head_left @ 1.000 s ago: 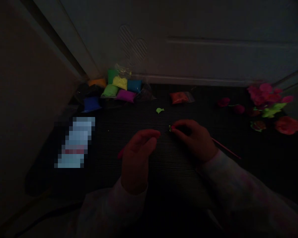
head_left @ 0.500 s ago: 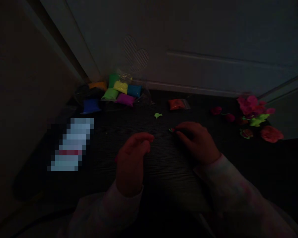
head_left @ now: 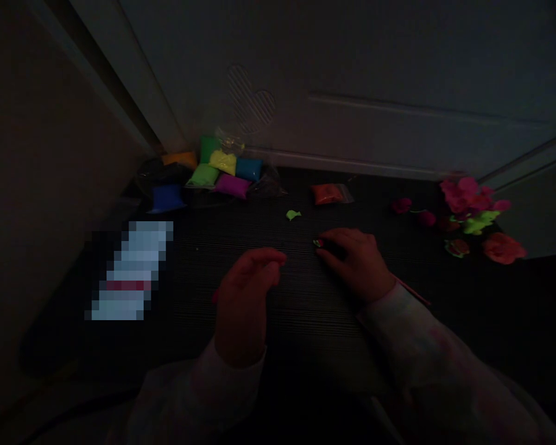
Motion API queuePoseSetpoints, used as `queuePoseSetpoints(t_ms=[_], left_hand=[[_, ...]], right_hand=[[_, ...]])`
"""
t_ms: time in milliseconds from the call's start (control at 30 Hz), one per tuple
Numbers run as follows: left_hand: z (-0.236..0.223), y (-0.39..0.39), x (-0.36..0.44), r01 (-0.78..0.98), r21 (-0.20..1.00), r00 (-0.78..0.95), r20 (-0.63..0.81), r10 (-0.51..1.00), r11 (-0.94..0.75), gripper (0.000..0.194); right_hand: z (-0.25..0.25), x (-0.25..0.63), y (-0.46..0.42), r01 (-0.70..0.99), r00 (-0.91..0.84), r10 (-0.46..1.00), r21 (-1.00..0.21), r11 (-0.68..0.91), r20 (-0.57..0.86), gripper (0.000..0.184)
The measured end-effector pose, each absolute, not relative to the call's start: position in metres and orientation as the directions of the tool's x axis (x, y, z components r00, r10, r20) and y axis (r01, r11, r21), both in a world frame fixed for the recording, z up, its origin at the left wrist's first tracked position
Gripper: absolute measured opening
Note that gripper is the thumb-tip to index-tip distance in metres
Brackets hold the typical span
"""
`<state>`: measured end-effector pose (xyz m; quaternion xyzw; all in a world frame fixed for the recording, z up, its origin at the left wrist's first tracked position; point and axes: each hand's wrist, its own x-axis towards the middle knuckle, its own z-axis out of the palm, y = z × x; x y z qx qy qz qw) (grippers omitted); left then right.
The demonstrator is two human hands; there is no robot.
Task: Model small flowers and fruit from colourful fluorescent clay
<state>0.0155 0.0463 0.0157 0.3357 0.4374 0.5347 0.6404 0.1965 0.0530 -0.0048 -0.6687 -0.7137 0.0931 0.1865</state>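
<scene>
Low over the dark tabletop, my right hand has thumb and forefinger closed at a small red and green clay piece. Its other fingers curl under, partly out of sight. My left hand is held curled to the left, thumb close to the forefinger. A bit of pink shows at its outer edge; whether the hidden fingers hold it I cannot tell. A light green clay piece lies beyond both hands. A thin pink stick shows beside my right wrist.
Bags of coloured clay lie at the back left, with an orange bag nearer the middle. Pink and orange clay flowers gather at the right. A bright pixelated screen lies left. A pale panel rises behind the table.
My right hand has shifted slightly left, and the red and green piece shows more between its fingertips. The pink stick has come into sight by the right wrist. My left hand looks nearly still.
</scene>
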Motion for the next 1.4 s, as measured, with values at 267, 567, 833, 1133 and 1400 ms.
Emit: queuePoseSetpoints(t_ms=[267, 567, 833, 1133, 1400], left_hand=[[0.012, 0.046, 0.017, -0.264, 0.926, 0.069, -0.262, 0.963, 0.271, 0.006], [0.019, 0.043, 0.025, -0.085, 0.951, 0.209, -0.275, 0.938, 0.297, 0.007], [0.016, 0.045, 0.022, -0.099, 0.948, 0.214, -0.277, 0.937, 0.302, 0.007], [0.017, 0.045, 0.022, -0.079, 0.951, 0.206, -0.279, 0.938, 0.3, 0.005], [0.018, 0.044, 0.019, -0.04, 0.959, 0.218, -0.265, 0.939, 0.28, 0.006]], right_hand=[[0.01, 0.191, 0.045, 0.458, 0.138, 0.99, -0.885, -0.086, -0.025, 0.022], [0.034, 0.18, 0.032, -0.317, 0.045, 0.978, -0.931, -0.181, -0.205, 0.011], [0.033, 0.18, 0.031, -0.343, 0.073, 0.979, -0.927, -0.155, -0.191, 0.013], [0.015, 0.19, 0.043, 0.63, 0.143, 0.971, -0.774, 0.062, 0.194, 0.014], [-0.005, 0.197, 0.061, 0.817, 0.106, 0.989, -0.576, -0.026, 0.106, 0.01]])
